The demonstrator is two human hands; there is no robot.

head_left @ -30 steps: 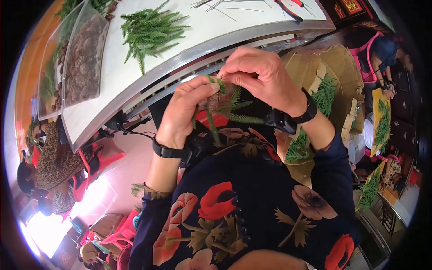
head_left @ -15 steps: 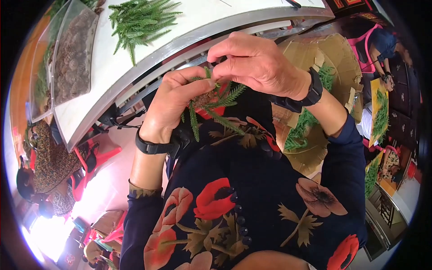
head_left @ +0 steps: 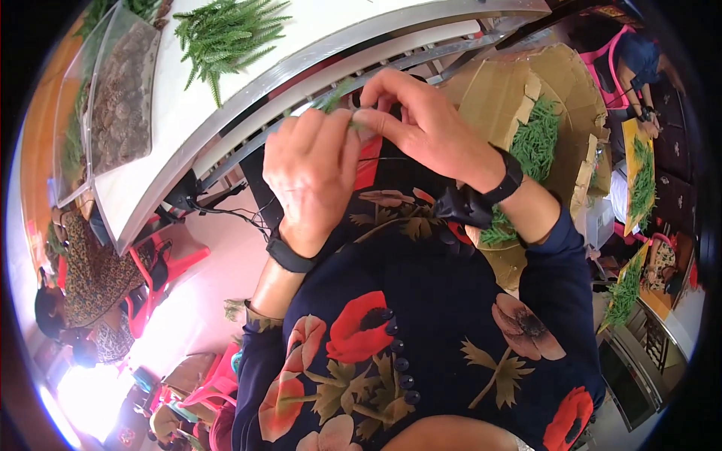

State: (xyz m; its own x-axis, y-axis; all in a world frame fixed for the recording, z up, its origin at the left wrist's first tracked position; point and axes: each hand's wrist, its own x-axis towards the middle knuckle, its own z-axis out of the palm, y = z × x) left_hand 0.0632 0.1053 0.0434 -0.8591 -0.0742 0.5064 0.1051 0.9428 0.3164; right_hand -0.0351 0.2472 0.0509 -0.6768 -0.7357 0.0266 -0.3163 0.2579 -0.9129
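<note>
Above my lap, at the table edge, my two hands meet. My left hand (head_left: 310, 169) is closed with its back toward me, fingers curled round a bunch of green needle-leaved sprigs (head_left: 338, 96); only a blurred green tip shows above the knuckles. The brown core of the bunch is hidden behind that hand. My right hand (head_left: 432, 128) is closed too, thumb and index finger pinched together against the left fingertips; what they grip is too small to make out. On the white table (head_left: 169, 150) beyond lies a loose pile of similar green sprigs (head_left: 229, 37).
A clear plastic bin of brown pine cones (head_left: 124, 98) stands at the left. To my right an open cardboard box (head_left: 481, 90) holds more greenery (head_left: 538, 139). Cables hang under the table edge. Pink chairs (head_left: 177, 259) and other people are at both sides.
My left hand has rolled over so its back faces me, hiding the brown core and most of the sprigs that showed before. My right hand has lowered slightly, still pinching beside it.
</note>
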